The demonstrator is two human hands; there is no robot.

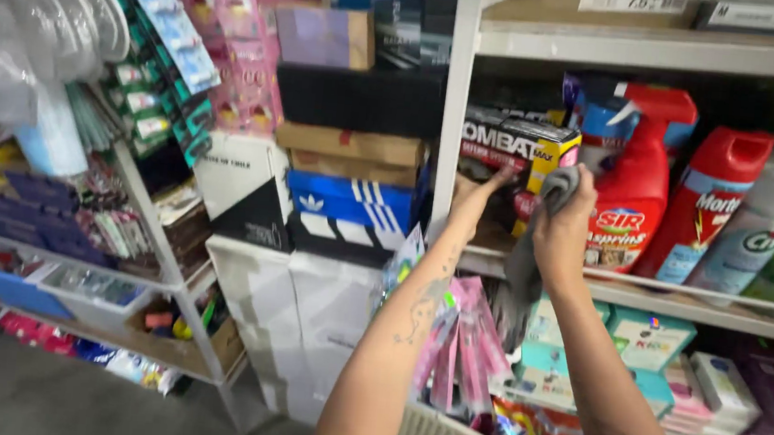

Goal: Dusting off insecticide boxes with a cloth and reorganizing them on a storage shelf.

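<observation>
A soft, matt grey cloth hung limp from the right hand, its weave dull against the glossy printed cardboard of a black and yellow box that the left hand touched. Beside it, a red plastic spray bottle and a second red bottle showed a smooth, shiny finish. The shelf was white-painted metal, faintly scuffed. To the left, stacked shoe boxes were plain cardboard, some brown and raw, one blue and semi-gloss. Hanging clear plastic packets caught the light.
</observation>
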